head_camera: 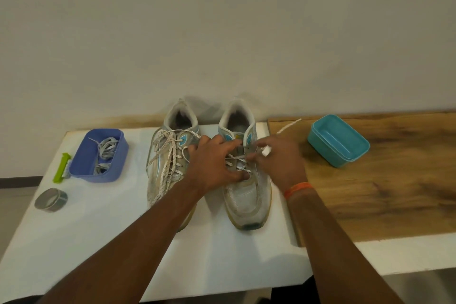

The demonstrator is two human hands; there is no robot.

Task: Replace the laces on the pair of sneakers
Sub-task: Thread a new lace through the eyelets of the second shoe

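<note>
currently on your table [74, 242], item by item.

item: left sneaker [170, 168], toes toward you, heel at the wall. speckled white lace threaded through its eyelets, loose ends draped down its outer side. judged done, or near it, bar the tying.

item: right sneaker [246, 195], just beside the first, same heading. speckled lace [240, 168] crossed through the lower eyelets; upper eyelets look unfilled. this is the shoe in hand.

item: your left hand [213, 163], fingers spread and pressed over the tongue and lace crossings, thumb low on the vamp, steadying rather than pinching as far as can be seen.

item: your right hand [276, 158], fingers curled at the shoe's outer eyelet row, pinching the lace; a white tip shows just past the knuckles and a free lace end [288, 127] trails toward the wall. orange wristband [297, 189] on that wrist.

item: blue tub [98, 155], far left, holding grey laces [106, 150], presumably the old ones. green clip [61, 168] touching its side; tape roll [50, 200] nearer you.

item: teal box [338, 140], well right on the wooden board [394, 180].

step judged: lacing the second shoe, roughly midway up. next move calls for feeding the held tip through the next open eyelet and drawing slack even while your left hand keeps the tongue flat.
</note>
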